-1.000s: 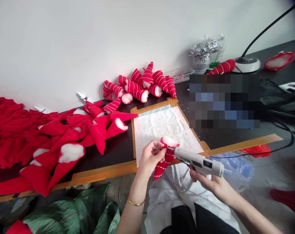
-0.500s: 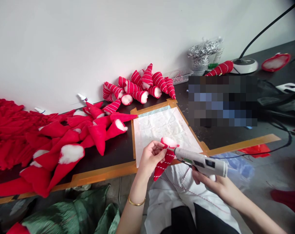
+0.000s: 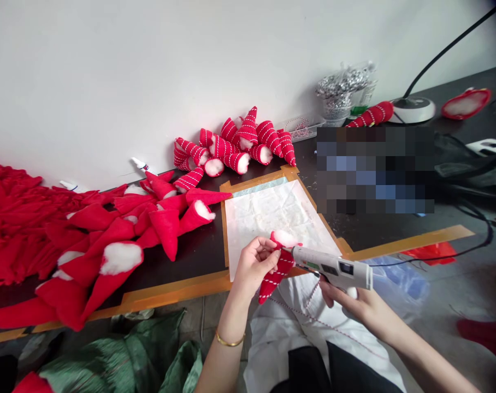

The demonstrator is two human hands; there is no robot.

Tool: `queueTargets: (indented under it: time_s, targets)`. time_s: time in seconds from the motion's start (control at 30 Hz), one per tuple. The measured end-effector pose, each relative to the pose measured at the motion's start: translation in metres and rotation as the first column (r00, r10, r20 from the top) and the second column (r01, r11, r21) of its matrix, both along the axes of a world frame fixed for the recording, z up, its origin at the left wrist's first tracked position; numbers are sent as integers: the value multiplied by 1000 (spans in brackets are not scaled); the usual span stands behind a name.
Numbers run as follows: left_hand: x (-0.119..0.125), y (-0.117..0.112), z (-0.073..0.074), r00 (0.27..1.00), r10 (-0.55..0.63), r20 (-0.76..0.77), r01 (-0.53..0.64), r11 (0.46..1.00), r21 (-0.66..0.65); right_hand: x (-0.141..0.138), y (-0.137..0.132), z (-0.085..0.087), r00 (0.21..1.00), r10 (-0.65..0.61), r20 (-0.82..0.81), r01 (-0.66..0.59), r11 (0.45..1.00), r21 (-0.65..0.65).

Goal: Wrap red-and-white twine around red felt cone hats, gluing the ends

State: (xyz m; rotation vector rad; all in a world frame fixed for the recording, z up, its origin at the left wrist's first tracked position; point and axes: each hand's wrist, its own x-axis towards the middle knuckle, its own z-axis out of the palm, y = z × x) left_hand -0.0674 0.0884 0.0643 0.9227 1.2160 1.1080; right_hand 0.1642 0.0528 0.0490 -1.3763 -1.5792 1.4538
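Observation:
My left hand (image 3: 258,263) is closed on a red felt cone (image 3: 277,275) with white stuffing at its wide end and red-and-white cord wound round it. The cone's tip points down toward my lap. In my right hand (image 3: 350,300) is a white hot glue gun (image 3: 334,266), gripped by its handle. Its nozzle meets the cone close to my left fingertips; whether glue is coming out is too small to tell. Loose twisted cord (image 3: 313,316) trails from the cone across my white-covered lap.
A white sheet (image 3: 268,210) is taped to the dark table. Stuffed red cones (image 3: 120,259) and flat red felt pieces (image 3: 10,224) lie at left. Cord-wound cones (image 3: 235,150) are piled by the wall. Behind stand a silver tinsel cup (image 3: 338,95) and a lamp base (image 3: 414,110).
The glue gun and my right hand have shifted slightly left, and the gun's angle has changed a little. My left hand keeps its hold on the cone.

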Motion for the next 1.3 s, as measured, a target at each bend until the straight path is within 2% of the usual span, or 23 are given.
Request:
queueTargets:
  time_s: [0.13,0.3,0.47,0.57,0.63,0.73,0.8,0.87,0.93,1.1,1.3]
  targets:
    - [-1,0,-2,1000,-18,0,18,1000,14,5,11,14,999,35,38,-34,999,-32]
    - [-2,0,-1,999,-43,2,43,999,33,24,37,38,984,168,64,-160,980,-120]
    - [-4,0,2,998,-51,-33,53,998,46,52,49,46,978,162,133,-156,986,-56]
    - [-11,3,6,990,-96,-107,104,992,68,59,44,42,982,142,124,-128,986,-110]
    - [-18,7,8,966,-100,-237,133,983,125,56,38,38,989,111,95,-101,989,-108]
    - [-26,16,12,890,-37,-455,175,948,266,42,27,32,997,76,14,-74,992,-99]
    - [-27,22,12,850,-45,-525,232,927,296,30,19,27,998,48,-40,-52,992,-112]
    - [-25,26,11,850,-93,-518,257,933,254,18,12,23,996,32,-82,-40,994,-97]
    - [-19,29,9,883,-116,-454,225,955,194,7,6,18,992,8,-129,-15,998,-53]
    - [-4,28,7,956,-52,-289,97,985,143,-11,2,2,968,-123,-220,119,992,-31]
    - [-3,25,9,966,-90,-244,120,986,114,-17,5,-8,967,-145,-211,152,988,16]
